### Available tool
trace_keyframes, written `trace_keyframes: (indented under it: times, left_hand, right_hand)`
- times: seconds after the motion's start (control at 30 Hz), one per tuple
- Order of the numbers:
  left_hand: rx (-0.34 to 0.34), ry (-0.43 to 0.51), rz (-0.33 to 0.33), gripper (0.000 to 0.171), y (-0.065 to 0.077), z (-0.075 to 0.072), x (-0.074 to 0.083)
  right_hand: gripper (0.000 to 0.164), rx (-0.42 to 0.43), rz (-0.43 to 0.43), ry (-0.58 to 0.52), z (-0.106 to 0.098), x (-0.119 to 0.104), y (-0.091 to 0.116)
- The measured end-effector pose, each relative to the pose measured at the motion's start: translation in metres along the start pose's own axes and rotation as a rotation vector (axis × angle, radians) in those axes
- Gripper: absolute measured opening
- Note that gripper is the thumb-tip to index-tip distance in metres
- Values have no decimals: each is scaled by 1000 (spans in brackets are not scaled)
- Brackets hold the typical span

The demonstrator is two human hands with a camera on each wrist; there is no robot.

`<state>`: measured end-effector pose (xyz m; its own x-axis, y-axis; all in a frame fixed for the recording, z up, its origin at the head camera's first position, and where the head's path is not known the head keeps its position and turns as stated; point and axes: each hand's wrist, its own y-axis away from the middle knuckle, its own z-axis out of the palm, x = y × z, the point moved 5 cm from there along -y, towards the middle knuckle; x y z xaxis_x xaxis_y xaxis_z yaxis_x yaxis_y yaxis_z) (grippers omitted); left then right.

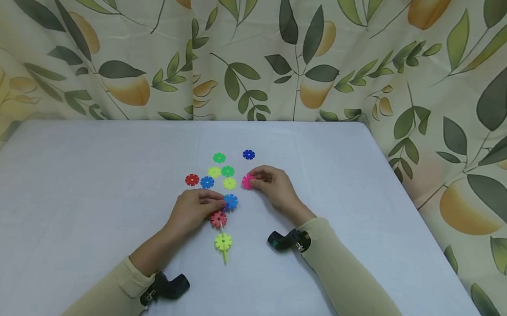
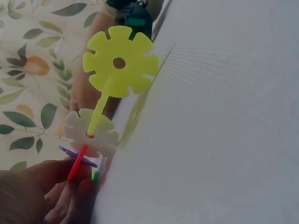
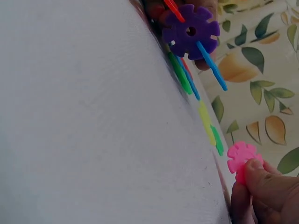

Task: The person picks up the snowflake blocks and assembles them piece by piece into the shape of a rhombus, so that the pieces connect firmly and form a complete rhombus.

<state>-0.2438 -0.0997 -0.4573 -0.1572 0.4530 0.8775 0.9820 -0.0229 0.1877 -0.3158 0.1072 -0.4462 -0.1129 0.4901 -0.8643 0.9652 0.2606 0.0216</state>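
My left hand (image 1: 193,209) pinches a chain of interlocked notched plastic discs near its purple disc (image 3: 190,31) and red disc (image 1: 218,220). A blue disc (image 1: 230,202) is slotted at the chain's far end. Toward me follow a white disc (image 2: 91,133) and a yellow disc (image 2: 119,60), with another yellow piece (image 1: 225,257) edge-on at the near end. My right hand (image 1: 275,187) holds a loose pink disc (image 3: 243,156) between thumb and fingers, to the right of the chain and apart from it. Fingers partly hide the purple disc in the head view.
Loose discs lie flat beyond my hands: a red disc (image 1: 192,180), a blue disc (image 1: 207,182), two green, two yellow, and a dark blue disc (image 1: 248,154) farther back. A white cloth covers the table (image 1: 68,200). A leaf-patterned curtain (image 1: 242,48) hangs behind it.
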Motion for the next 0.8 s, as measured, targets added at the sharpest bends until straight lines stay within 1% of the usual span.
trace_keyframes:
  times: [0.37, 0.8]
  left_hand:
    - [2, -3, -2, 25, 0, -2, 2]
    - [-11, -1, 19, 22, 2, -2, 4]
  right_hand:
    - [16, -71, -14, -53, 10, -1, 15]
    - [15, -121, -67, -119, 14, -1, 20]
